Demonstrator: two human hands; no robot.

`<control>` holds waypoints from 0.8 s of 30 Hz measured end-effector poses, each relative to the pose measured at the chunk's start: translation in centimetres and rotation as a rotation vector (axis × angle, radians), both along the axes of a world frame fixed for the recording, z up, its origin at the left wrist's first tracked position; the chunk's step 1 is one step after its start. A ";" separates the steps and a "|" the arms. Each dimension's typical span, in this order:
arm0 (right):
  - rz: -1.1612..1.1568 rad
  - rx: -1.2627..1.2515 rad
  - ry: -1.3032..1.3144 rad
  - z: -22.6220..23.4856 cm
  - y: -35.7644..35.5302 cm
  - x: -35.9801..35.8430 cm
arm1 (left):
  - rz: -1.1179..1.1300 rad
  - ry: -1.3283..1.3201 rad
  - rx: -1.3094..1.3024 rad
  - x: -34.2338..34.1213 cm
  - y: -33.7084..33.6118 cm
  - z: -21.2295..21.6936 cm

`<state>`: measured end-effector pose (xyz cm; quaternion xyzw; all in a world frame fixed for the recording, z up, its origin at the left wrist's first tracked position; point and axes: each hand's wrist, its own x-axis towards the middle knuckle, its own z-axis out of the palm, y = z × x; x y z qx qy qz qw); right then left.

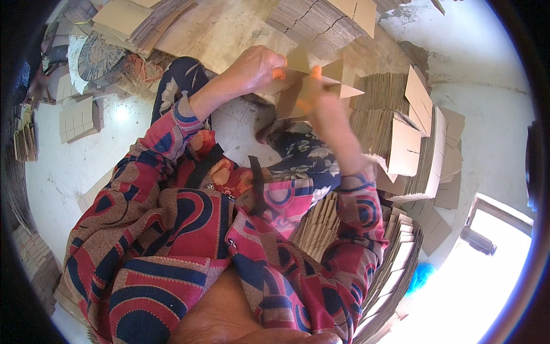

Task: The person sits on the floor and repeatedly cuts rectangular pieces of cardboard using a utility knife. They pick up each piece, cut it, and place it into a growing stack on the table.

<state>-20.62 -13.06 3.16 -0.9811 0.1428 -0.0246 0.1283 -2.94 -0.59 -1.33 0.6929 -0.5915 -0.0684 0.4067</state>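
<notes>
Brown cardboard divider pieces (pixel 291 102), slotted across one another so their panels point several ways, are held up between my hands over the edge of a wooden board. My left hand (pixel 258 69) is closed, its orange-covered fingertips pinching the left edge of the pieces. On the near right side, my right hand (pixel 327 106) is closed on the same divider, with orange covers on its fingers too. Motion smears my right hand and wrist a little. How the slots fit together is partly hidden by my fingers.
Slotted cardboard stacks (pixel 375 117) stand close to my right, with more sheets (pixel 338 221) beside my right forearm. At the far side, cardboard bundles (pixel 315 23) and a pile (pixel 134 23) lie on the wooden board (pixel 229 34). A small stack (pixel 79 120) sits on the floor at left.
</notes>
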 end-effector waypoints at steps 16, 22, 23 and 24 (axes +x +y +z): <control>-0.193 -0.128 0.086 2.2 -1.1 0.9 | 0.065 -0.246 -0.151 -0.1 0.3 0.7; -0.060 0.130 -0.205 1.3 -1.0 -0.3 | 0.044 -0.295 -0.178 -0.1 0.5 2.3; -0.049 0.146 -0.217 0.7 -1.0 -0.5 | 0.054 -0.353 -0.210 -0.1 0.4 2.7; -0.038 0.162 -0.228 0.3 -0.9 -0.7 | 0.064 -0.412 -0.242 -0.2 0.3 3.0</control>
